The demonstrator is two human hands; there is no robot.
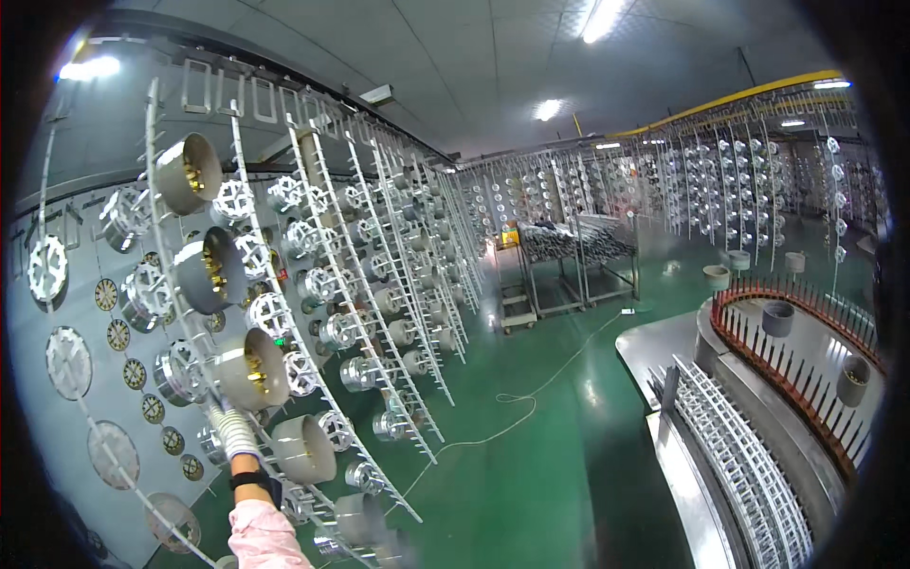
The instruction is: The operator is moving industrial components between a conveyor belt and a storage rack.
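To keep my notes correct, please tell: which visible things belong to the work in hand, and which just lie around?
In the work, apparently:
gloved left hand
hanging rack beside it
grey cup just above it

Lying about, apparently:
pale cord on the green floor
piled metal rods
ladder-like racks at right

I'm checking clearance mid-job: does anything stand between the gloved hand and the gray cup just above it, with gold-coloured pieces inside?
Nothing visible does. The gloved hand is right at the lower left of the gray cup; whether it touches is unclear.
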